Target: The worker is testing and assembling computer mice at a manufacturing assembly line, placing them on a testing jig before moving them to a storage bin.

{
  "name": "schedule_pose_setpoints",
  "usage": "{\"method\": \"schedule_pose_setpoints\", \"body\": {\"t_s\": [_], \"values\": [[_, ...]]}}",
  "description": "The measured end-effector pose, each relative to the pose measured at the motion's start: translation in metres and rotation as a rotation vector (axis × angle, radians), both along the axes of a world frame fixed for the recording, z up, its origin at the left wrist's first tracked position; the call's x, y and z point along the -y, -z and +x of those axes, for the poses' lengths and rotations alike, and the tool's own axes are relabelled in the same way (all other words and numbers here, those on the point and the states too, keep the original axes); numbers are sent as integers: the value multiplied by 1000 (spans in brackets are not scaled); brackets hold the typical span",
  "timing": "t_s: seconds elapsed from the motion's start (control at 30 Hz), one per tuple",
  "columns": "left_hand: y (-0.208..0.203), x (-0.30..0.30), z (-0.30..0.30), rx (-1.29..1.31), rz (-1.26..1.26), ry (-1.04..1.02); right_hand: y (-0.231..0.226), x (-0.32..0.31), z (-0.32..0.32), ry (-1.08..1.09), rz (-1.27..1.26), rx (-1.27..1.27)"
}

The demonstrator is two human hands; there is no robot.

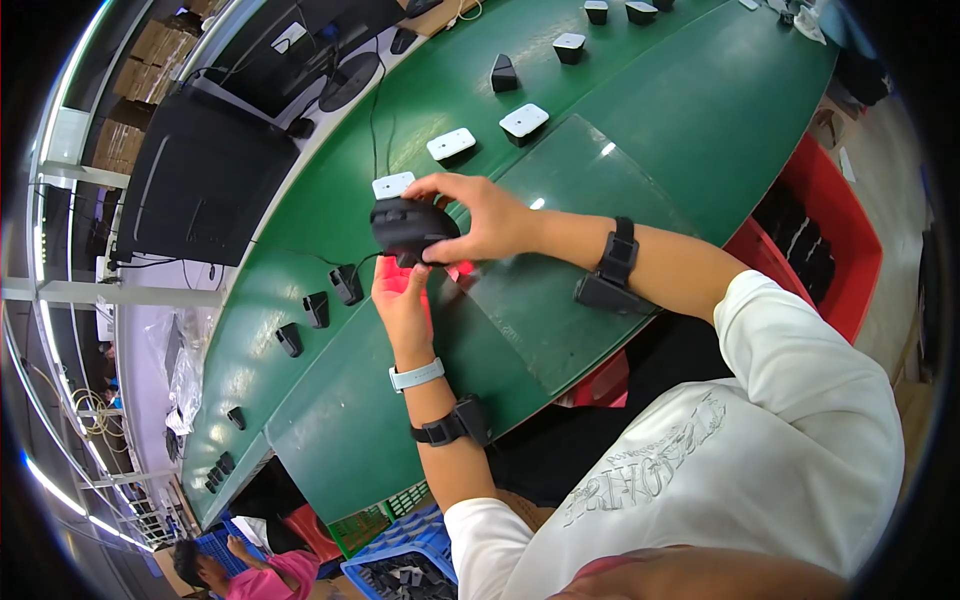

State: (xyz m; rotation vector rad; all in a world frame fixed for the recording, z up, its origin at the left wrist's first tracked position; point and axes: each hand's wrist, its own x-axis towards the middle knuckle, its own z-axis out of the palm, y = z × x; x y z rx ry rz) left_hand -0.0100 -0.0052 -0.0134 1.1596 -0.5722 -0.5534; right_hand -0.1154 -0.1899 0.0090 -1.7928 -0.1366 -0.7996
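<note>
A black computer mouse (412,228) is raised above the green work surface. My right hand (485,218) grips its upper right side, with the thumb across the near edge and the fingers over the far edge. My left hand (403,295) is just below, its thumb against the mouse's underside and its fingers partly hidden. Red light falls on the left palm and fingers. A thin black cable runs by the mouse to the left. Just beyond the mouse lies a white-topped black piece (393,185).
The green belt (300,250) carries several white-topped black pieces (524,122) and dark pieces (346,284). Monitors (190,180) stand at the left. A red bin (840,250) is at the right; a blue crate (400,560) is below. Another person in pink (275,575) sits at the lower left.
</note>
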Motion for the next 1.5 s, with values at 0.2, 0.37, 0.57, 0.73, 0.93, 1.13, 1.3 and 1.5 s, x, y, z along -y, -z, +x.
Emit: {"method": "schedule_pose_setpoints", "body": {"t_s": [0.2,0.37,0.57,0.73,0.93,1.13,1.3,1.5], "values": [[8,-10,0,-31,-154,89,-6,-17,-1,104,-272,330],[2,-7,-4,-36,-145,95,-6,-17,-5,129,-280,343],[4,-9,2,-74,-123,92,-1,-20,-4,141,-189,246],[1,-6,-1,-34,-131,130,1,-19,-4,133,-169,212],[-2,-1,6,-234,-157,-52,2,-6,-4,-95,-262,152],[1,-2,18,-275,-129,-104,20,-9,-7,-418,-582,-98],[0,-8,21,-237,13,-108,14,-6,-2,-379,-380,-77],[2,2,5,-38,98,-23,5,-12,2,-196,113,-71]]}}
